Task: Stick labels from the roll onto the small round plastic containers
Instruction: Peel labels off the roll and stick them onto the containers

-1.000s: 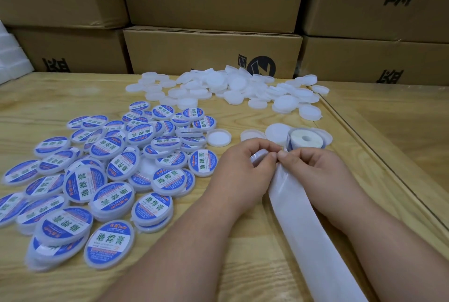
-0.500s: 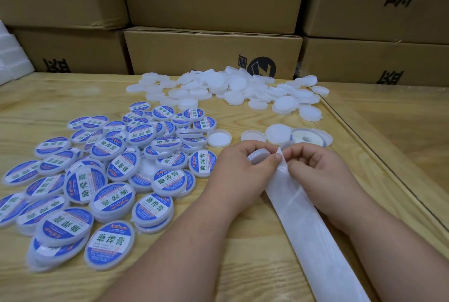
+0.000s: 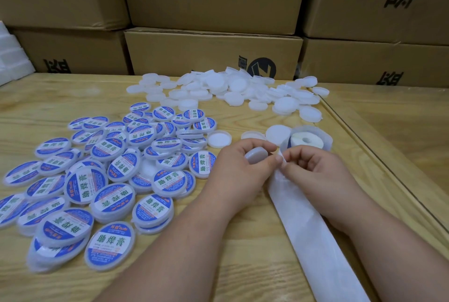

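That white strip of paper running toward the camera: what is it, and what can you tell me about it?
The long white paper strip looks like bare label backing, thin, slightly glossy and blank on the part that shows. It lies flat on the light wooden table, running from the white label roll between the hands to the bottom edge of the picture. The right hand pinches its far end at the fingers, next to the left hand, which holds a small round plastic container.

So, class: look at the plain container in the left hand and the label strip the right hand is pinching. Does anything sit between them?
Nothing visible does. The left hand grips the unlabelled container right beside the backing strip that the right hand pinches near the label roll. Only a small open gap separates them.
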A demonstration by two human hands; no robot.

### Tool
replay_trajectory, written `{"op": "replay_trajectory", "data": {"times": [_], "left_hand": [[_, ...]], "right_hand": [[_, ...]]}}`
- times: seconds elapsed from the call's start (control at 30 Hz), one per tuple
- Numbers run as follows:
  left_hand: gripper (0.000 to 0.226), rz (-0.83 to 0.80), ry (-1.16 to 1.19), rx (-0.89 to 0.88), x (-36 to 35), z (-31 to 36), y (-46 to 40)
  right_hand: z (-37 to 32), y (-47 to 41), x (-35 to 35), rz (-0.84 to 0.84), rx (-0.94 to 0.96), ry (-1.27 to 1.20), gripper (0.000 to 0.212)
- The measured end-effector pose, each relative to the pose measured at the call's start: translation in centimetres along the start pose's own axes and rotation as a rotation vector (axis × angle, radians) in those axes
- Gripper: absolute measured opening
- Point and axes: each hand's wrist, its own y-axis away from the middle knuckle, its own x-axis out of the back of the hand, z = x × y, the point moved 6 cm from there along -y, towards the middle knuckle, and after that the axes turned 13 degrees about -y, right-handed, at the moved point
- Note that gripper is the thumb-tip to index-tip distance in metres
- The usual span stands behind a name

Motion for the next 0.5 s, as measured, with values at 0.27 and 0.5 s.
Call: {"op": "replay_trajectory", "data": {"times": [0.27, 0.5], "left_hand": [[0.019, 0.049, 0.070, 0.031, 0.4, -0.2, -0.2], [0.026, 0.176, 0.292, 0.097, 1.9, -0.4, -0.2]], "right_hand": [[-0.6, 0.4, -0.4, -0.063, -0.024, -0.042, 0.039], [-0.3, 0.1, 0.3, 0.104, -0.034, -0.071, 0.031]]}}
